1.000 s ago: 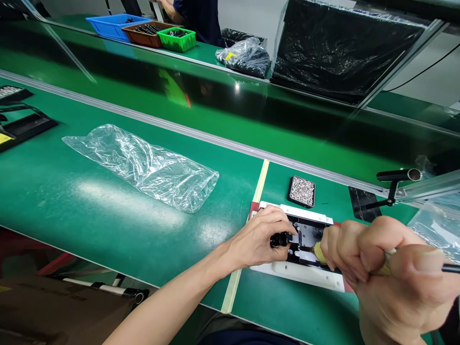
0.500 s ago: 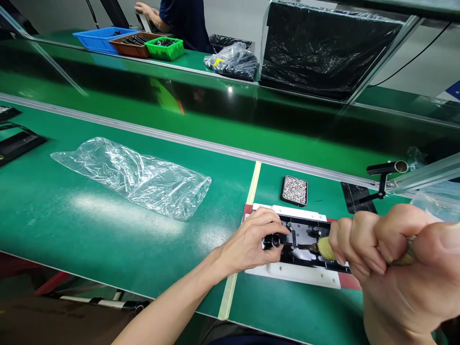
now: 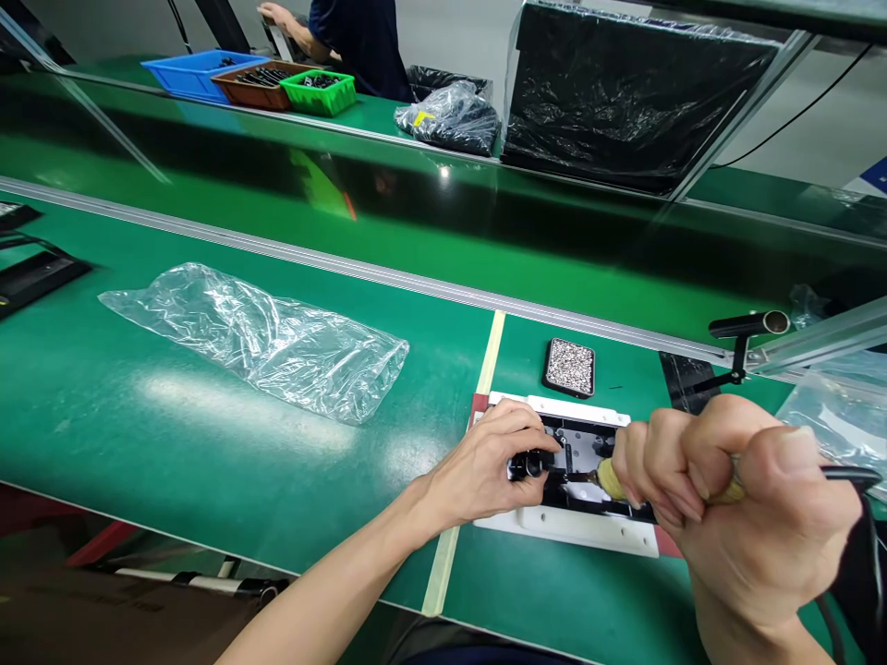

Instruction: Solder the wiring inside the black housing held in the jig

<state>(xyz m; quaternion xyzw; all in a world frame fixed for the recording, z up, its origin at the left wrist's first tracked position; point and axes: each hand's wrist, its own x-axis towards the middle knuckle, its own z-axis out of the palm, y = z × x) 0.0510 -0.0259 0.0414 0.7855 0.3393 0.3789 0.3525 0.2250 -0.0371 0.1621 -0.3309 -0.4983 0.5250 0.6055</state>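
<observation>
My right hand (image 3: pixel 741 508) is wrapped round a corded electric screwdriver (image 3: pixel 611 479) with a yellow front part. Its dark bit points left and down into a long black housing (image 3: pixel 596 507). The housing lies in a white fixture (image 3: pixel 565 533) on the bench. At the housing's left end, my left hand (image 3: pixel 492 459) has its thumb and fingers curled round a small black cylindrical part (image 3: pixel 530 465). The bit's tip is close to that part; whether it touches a screw is too small to see. My right hand covers the housing's right end.
A small black tray of screws (image 3: pixel 569 367) stands behind the fixture. A clear plastic bag (image 3: pixel 263 337) lies to the left. A black tube on a bracket (image 3: pixel 748 325) is at the back right. Beyond the rail are blue, brown and green bins (image 3: pixel 319 92) and a person (image 3: pixel 360 46).
My right hand and the screwdriver have moved left, the bit coming nearer my left hand. The cord now shows behind my right hand. My left hand stays almost still.
</observation>
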